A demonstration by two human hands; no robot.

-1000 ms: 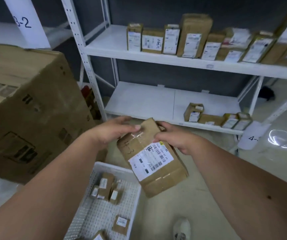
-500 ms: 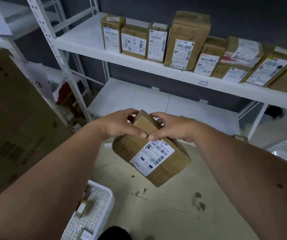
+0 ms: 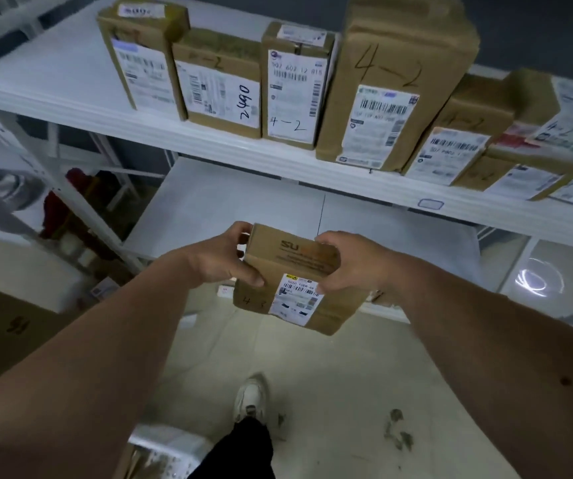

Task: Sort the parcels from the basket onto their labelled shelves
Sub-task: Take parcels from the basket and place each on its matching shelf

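At the bottom edge, nearest the person, a corner of the white perforated basket [image 3: 160, 451] shows beside a dark trouser leg and a white shoe [image 3: 251, 397] on the pale floor. Above that, both forearms reach forward and hold one brown parcel [image 3: 297, 280] in the air in front of the shelving. The left hand [image 3: 222, 259] has its fingers [image 3: 243, 271] curled round the parcel's left side, thumb over the top edge; the right hand [image 3: 350, 266] grips the right side, fingers clamped on the cardboard. The parcel's near face carries a barcode label and a handwritten mark that begins with 4, the rest partly blurred. Beyond the hands lies the lower shelf [image 3: 229, 202], and above it the upper shelf [image 3: 70, 77], lined with upright boxes marked 4-2. This looks like the carrying step, between reading the mark and placing. The next move calls for matching that mark to a shelf level, then setting the parcel down label outward.
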